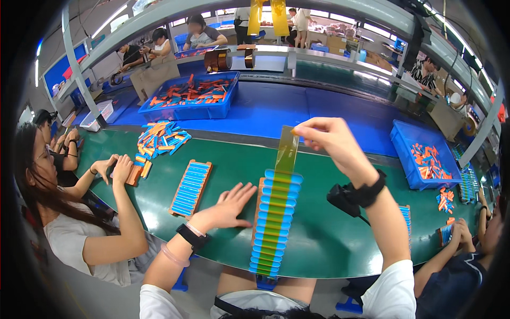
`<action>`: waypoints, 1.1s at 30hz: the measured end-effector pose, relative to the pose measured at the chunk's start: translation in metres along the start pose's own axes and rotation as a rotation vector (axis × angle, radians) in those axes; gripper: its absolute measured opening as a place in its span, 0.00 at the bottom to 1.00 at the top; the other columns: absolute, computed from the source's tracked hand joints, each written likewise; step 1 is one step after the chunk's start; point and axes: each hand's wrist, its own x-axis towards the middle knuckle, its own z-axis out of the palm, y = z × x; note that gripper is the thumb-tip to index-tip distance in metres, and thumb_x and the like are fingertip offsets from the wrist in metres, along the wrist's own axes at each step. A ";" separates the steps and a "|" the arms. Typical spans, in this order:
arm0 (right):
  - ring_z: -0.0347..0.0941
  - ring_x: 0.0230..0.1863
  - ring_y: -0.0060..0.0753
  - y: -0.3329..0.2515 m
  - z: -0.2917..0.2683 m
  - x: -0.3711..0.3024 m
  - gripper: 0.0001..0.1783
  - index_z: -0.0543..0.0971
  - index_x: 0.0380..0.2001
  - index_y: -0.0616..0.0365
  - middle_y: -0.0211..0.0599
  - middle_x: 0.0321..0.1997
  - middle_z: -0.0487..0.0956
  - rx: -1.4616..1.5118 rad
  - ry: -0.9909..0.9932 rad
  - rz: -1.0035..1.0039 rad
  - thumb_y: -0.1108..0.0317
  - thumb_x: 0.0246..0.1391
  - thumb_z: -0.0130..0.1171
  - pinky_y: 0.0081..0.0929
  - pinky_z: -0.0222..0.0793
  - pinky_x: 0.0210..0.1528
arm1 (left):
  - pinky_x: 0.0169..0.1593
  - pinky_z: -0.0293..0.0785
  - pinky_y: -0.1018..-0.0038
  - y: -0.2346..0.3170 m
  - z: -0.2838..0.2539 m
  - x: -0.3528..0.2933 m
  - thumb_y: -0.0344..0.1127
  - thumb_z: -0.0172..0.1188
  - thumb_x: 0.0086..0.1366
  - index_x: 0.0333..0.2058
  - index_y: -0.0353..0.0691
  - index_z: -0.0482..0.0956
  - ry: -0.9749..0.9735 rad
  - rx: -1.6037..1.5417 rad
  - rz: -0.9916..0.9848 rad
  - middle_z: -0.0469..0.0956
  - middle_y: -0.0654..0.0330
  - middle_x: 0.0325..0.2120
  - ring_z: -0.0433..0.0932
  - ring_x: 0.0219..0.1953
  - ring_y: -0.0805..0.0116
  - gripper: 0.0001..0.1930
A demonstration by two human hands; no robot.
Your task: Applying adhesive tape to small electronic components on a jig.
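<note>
A long row of blue flat pieces with rounded ends (260, 235) runs toward me, with a brown holder (260, 202) showing along its left side. Yellowish see-through tape (287, 150) lies down the middle of the row and rises past its far end. My right hand (333, 142) pinches the tape's raised far end, its fingers closed. My left hand (228, 208) is open, fingers spread, low over the table just left of the holder; whether its fingertips touch the holder I cannot tell.
Left of my hand lies another brown holder with blue pieces (192, 186). Beyond it are a loose pile of blue and orange pieces (162, 139) and a full blue bin (218, 110). Another blue bin (405, 159) stands right. Tape rolls (219, 60) hang ahead. Co-workers sit at both sides.
</note>
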 end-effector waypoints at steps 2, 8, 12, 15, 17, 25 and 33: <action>0.61 0.21 0.12 -0.033 -0.007 -0.023 0.11 0.79 0.28 0.62 0.26 0.21 0.73 -0.025 0.008 -0.018 0.65 0.44 0.59 0.11 0.56 0.23 | 0.60 0.41 0.56 0.002 0.001 0.004 0.49 0.58 0.50 0.58 0.41 0.38 -0.064 0.015 0.072 0.42 0.49 0.59 0.38 0.62 0.53 0.46; 0.65 0.24 0.12 -0.092 -0.012 -0.085 0.10 0.78 0.27 0.63 0.27 0.23 0.74 -0.149 0.041 -0.108 0.66 0.45 0.59 0.09 0.58 0.25 | 0.57 0.42 0.47 0.011 0.007 0.026 0.54 0.57 0.50 0.59 0.40 0.32 -0.102 0.054 0.092 0.39 0.47 0.59 0.37 0.62 0.51 0.50; 0.67 0.28 0.11 -0.108 -0.005 -0.118 0.08 0.78 0.27 0.65 0.29 0.27 0.75 -0.063 0.021 -0.144 0.69 0.46 0.59 0.10 0.63 0.29 | 0.52 0.39 0.35 0.024 0.019 0.061 0.59 0.55 0.48 0.58 0.37 0.27 -0.126 0.056 0.099 0.35 0.42 0.59 0.35 0.61 0.46 0.54; 0.67 0.28 0.12 -0.115 -0.005 -0.132 0.09 0.77 0.28 0.65 0.29 0.27 0.75 -0.195 0.072 -0.178 0.70 0.46 0.58 0.10 0.63 0.28 | 0.50 0.38 0.32 0.046 0.018 0.091 0.60 0.56 0.46 0.57 0.35 0.24 -0.169 0.039 0.116 0.33 0.42 0.59 0.33 0.61 0.44 0.57; 0.68 0.28 0.13 -0.121 -0.009 -0.139 0.09 0.77 0.28 0.67 0.30 0.28 0.75 -0.260 0.100 -0.161 0.70 0.46 0.58 0.10 0.63 0.29 | 0.50 0.38 0.33 0.062 0.009 0.112 0.60 0.58 0.44 0.57 0.36 0.23 -0.305 0.031 0.113 0.33 0.42 0.59 0.32 0.61 0.44 0.59; 0.69 0.30 0.14 -0.133 -0.024 -0.162 0.09 0.77 0.28 0.67 0.31 0.30 0.74 -0.216 0.178 -0.164 0.70 0.46 0.58 0.11 0.64 0.32 | 0.51 0.40 0.34 0.097 0.020 0.192 0.62 0.60 0.41 0.57 0.38 0.23 -0.270 0.128 0.146 0.32 0.40 0.59 0.32 0.61 0.43 0.61; 0.68 0.31 0.15 -0.120 -0.034 -0.169 0.07 0.77 0.28 0.66 0.33 0.30 0.74 -0.186 0.179 -0.205 0.72 0.46 0.58 0.11 0.64 0.31 | 0.56 0.35 0.41 0.134 -0.004 0.218 0.45 0.70 0.33 0.57 0.52 0.51 -0.273 0.192 0.747 0.49 0.60 0.57 0.40 0.61 0.57 0.50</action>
